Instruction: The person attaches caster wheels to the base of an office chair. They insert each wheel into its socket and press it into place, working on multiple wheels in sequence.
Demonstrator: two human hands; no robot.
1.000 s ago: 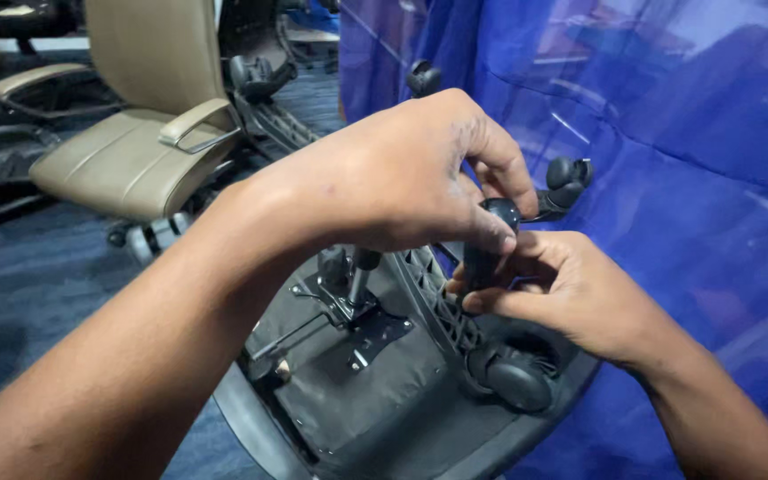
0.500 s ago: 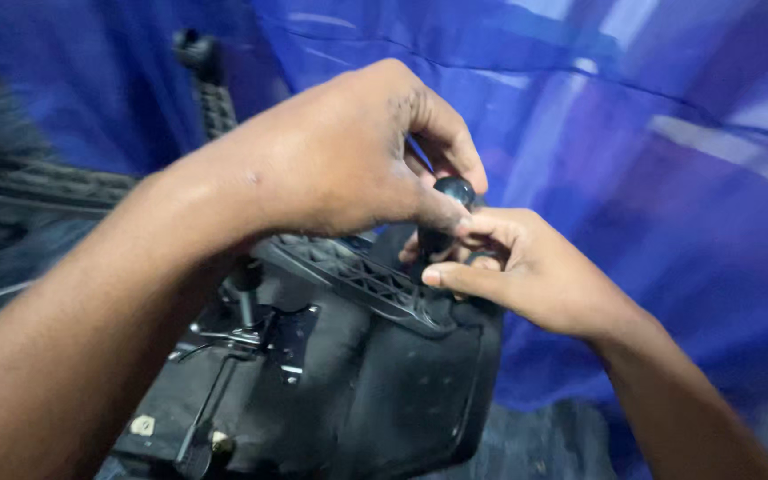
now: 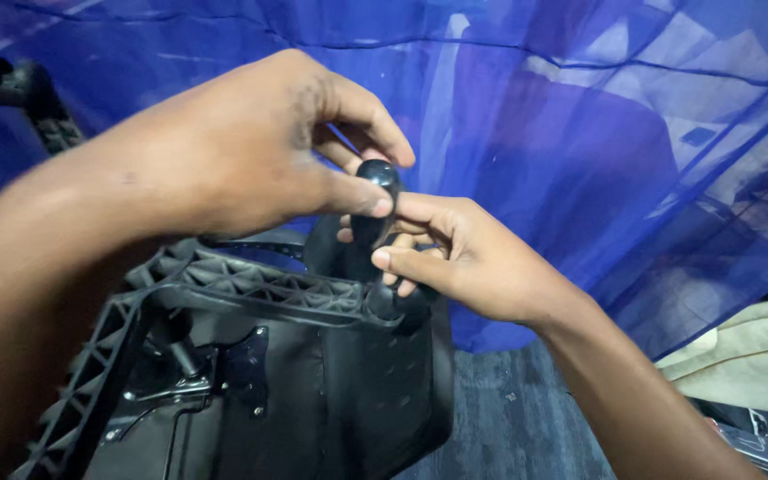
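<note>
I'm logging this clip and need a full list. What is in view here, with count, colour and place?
Caster wheel: one, black, centre, pinched between both hands above the end of a base leg.
Chair base legs: two clear, a third far left, black ribbed plastic.
Upturned seat underside: one, black, bottom centre, with a metal mechanism plate.
Sheer curtain: blue, fills the background.
Carpet: dark blue-grey, bottom.
Cushion: beige, right edge, partly seen.
Left hand: on the caster's top.
Right hand: on the caster's side.
</note>
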